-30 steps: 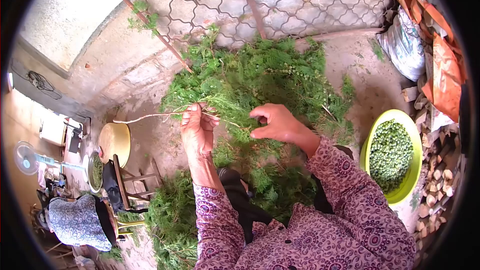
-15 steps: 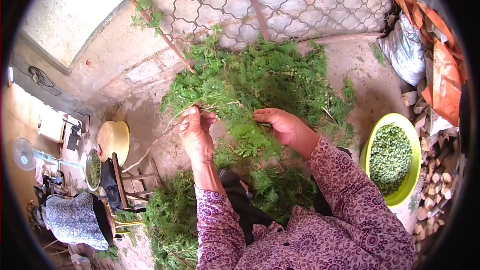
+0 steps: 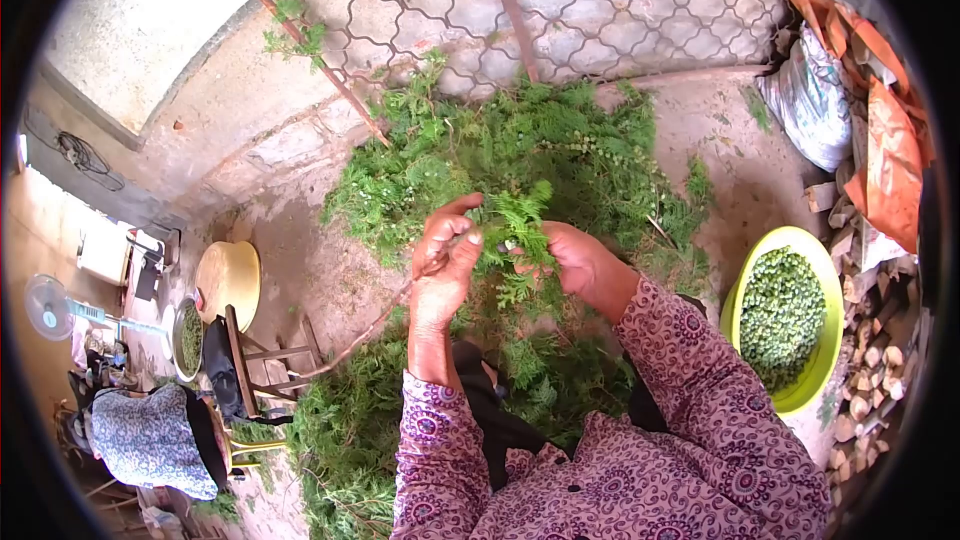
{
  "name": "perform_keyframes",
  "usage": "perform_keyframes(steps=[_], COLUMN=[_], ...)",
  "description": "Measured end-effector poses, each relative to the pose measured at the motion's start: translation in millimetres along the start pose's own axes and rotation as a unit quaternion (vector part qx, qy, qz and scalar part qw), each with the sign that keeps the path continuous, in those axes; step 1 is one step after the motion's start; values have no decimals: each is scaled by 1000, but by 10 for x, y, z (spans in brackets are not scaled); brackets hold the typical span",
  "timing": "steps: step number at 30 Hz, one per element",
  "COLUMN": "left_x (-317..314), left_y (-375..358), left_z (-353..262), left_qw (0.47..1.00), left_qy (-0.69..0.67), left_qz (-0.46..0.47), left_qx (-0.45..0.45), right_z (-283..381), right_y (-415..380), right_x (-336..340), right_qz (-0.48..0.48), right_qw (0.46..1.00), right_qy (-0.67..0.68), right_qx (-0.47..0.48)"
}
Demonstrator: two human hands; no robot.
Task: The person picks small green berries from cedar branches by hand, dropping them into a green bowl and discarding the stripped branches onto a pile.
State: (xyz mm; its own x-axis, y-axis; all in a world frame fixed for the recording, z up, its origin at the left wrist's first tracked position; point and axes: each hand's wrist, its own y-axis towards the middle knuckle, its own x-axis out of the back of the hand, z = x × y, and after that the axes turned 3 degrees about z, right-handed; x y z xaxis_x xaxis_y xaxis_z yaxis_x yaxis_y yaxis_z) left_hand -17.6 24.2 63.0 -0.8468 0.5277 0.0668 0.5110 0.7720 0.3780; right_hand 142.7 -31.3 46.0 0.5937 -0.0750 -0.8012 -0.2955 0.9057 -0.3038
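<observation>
A leafy green branch [image 3: 522,222] is between my two hands, in front of the pile of green cuttings [image 3: 590,140]. My left hand [image 3: 445,252] is closed round the branch's brown stem [image 3: 370,330], which trails down to the left past my wrist. My right hand [image 3: 580,258] pinches the leafy part, its fingertips partly hidden by the leaves. More green cuttings [image 3: 345,440] lie below my hands, around my legs.
On the right stand a yellow-green tub [image 3: 732,325] of small green pieces, stacked firewood [image 3: 870,370] and a white sack [image 3: 810,105]. A metal lattice [image 3: 515,10] is ahead. To the left are a wooden stool [image 3: 240,365], a yellow basin [image 3: 228,285] and a person [image 3: 155,440].
My left hand has moved right and slightly up, closer to my right hand. The long stem has swung lower, and a smaller leafy part now shows between my hands.
</observation>
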Motion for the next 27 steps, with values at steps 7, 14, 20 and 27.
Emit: perform_keyframes(steps=[7, 14, 20, 27], left_x=[26, 11, -77, 24], left_y=[-74, -107, -102, -34], left_z=[-41, -28, -164, -91], left_qw=[982, 987, 976, 959], left_qy=[102, 68, -94, -107], left_qz=[151, 130, 0, -193], left_qx=[56, 68, 196, 179], right_z=[-53, -109, -126, 402], right_y=[-18, -40, -52, -167], right_x=[-5, 15, -18, 157], right_qz=[-31, 47, 82, 206], right_qw=[999, 989, 993, 968], right_qy=[-37, -130, -83, 42], right_qx=[-3, -52, -4, 137])
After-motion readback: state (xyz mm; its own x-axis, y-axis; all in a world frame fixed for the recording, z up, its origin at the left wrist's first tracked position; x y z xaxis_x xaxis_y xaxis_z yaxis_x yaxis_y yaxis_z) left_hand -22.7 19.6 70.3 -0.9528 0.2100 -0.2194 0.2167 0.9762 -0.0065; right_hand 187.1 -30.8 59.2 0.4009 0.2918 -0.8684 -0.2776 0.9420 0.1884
